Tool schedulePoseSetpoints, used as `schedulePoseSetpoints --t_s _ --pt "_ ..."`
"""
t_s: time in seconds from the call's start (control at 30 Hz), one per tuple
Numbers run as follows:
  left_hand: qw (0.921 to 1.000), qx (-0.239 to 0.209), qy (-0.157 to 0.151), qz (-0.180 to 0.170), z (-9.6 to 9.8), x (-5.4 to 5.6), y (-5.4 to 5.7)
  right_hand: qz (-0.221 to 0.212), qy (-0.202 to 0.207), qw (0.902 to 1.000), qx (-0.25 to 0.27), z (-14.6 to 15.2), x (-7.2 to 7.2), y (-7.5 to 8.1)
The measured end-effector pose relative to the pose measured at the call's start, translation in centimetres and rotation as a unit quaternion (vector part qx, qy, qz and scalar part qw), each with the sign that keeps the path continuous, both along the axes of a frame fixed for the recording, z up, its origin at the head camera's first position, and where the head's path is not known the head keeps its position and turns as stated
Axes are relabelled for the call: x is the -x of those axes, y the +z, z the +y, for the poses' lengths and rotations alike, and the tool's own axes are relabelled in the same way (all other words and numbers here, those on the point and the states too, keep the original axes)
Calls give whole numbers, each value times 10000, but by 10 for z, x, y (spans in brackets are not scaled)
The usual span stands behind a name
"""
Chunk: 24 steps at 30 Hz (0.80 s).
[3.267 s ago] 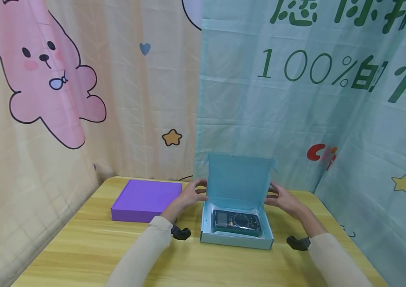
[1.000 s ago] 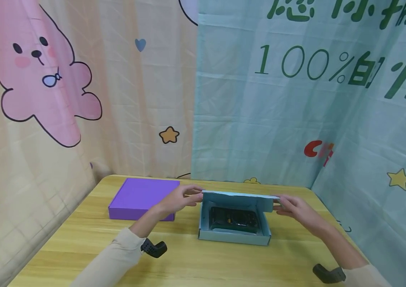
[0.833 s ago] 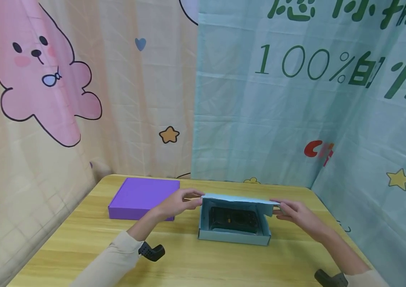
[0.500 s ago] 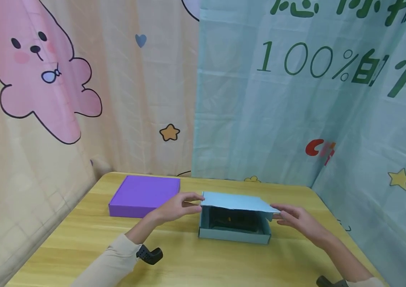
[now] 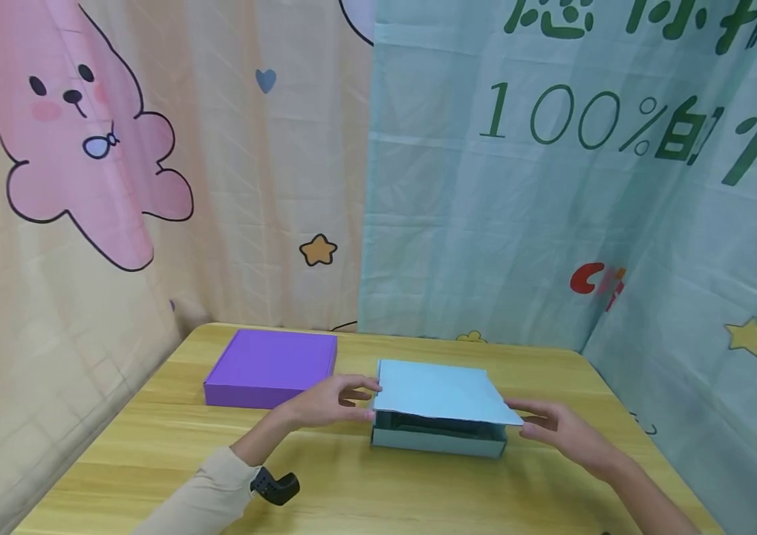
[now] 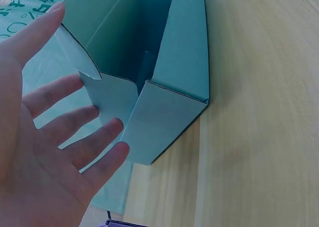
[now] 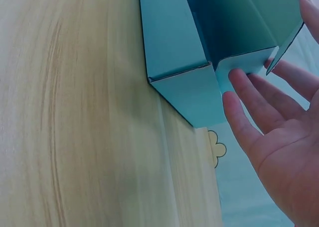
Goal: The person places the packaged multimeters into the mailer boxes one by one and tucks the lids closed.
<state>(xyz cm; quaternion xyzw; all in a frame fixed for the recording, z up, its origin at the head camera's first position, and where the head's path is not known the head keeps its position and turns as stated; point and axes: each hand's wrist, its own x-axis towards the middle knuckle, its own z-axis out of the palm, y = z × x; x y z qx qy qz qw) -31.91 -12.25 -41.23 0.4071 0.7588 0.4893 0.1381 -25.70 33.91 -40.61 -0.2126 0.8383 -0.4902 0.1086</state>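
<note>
A light blue cardboard box (image 5: 438,443) rests on the table, its hinged lid (image 5: 438,391) tilted down over it with a gap at the front. Dark space shows inside; the multimeter is hidden. My left hand (image 5: 330,401) is at the lid's left side, thumb by the front edge. In the left wrist view its spread fingers (image 6: 102,140) lie against the side flap (image 6: 112,95). On the other side, my right hand (image 5: 568,437) has its thumb near the lid's front corner. The right wrist view shows its extended fingers (image 7: 249,95) against that side's flap (image 7: 244,65).
A flat purple box (image 5: 274,365), closed, lies on the wooden table (image 5: 351,490) to the left, behind my left forearm. Printed curtains (image 5: 472,223) hang beyond the table's back and sides. A black wrist device (image 5: 275,487) sits on my left wrist.
The lid has swung from upright forward and down, covering the multimeter from view. Both hands have moved toward me and down with it. The purple box has stayed put.
</note>
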Motion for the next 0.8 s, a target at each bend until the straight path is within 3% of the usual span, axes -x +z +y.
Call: schedulePoseSetpoints --t_s 0.57,0.8 --pt "9952 859 227 416 1 -8 -13 -146 528 9985 61 4 -2 -17" --pt "9926 958 282 687 1 -12 -17 -256 411 9988 -48 1 -2 -19"
